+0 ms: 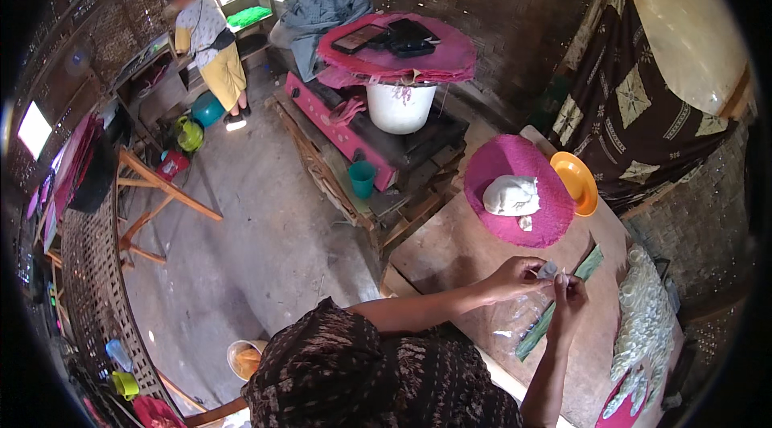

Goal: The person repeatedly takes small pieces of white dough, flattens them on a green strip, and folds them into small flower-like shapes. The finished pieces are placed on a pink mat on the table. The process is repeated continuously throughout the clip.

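L hand [515, 279]: fingertips pinched on small translucent pc [548, 270], held above worktop [450, 243].
R hand [569, 293]: fingers bent, right beside pc; can't tell from here if gripping.
Green strip [534, 338]: diag. on worktop, partly behind R hand, nr clear plastic [511, 322].
White dough-like lump [511, 196]: on magenta rd. mat [519, 231], w/ orange plate [581, 187] just R.

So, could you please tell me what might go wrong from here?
The small translucent piece is at the fingertips of the left hand and right hand, so it could slip.

The pink round tray juts past the white bucket beneath; a bump might tip it.

The teal cup stands near its stand's edge and could be knocked off.
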Motion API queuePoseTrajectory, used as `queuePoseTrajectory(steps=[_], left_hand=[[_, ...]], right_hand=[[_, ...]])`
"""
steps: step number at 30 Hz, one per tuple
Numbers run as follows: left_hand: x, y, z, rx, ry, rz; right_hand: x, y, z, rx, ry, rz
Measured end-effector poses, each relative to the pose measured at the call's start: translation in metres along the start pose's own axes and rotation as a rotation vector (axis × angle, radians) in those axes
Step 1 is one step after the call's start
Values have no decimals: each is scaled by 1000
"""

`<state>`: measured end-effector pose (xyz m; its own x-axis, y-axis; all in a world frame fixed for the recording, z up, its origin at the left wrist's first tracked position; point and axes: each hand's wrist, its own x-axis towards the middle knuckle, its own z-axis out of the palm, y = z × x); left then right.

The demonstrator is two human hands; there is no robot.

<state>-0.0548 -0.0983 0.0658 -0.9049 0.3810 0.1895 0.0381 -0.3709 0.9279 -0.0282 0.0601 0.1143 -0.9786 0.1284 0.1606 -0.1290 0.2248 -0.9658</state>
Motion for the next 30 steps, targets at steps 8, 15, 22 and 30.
queuePoseTrajectory(steps=[8,15,22,30], left_hand=[[-20,17,-6,86,122,-127],[-19,15,26,27,-11,-42],[-16,28,56,578,-306,121],[-23,-9,96,204,-506,-95]], right_hand=[[-4,6,0,647,-219,305],[-36,-13,-16,-368,114,-265],[-75,-47,-58,-909,3,-518],[-110,-30,-92,-472,143,121]])
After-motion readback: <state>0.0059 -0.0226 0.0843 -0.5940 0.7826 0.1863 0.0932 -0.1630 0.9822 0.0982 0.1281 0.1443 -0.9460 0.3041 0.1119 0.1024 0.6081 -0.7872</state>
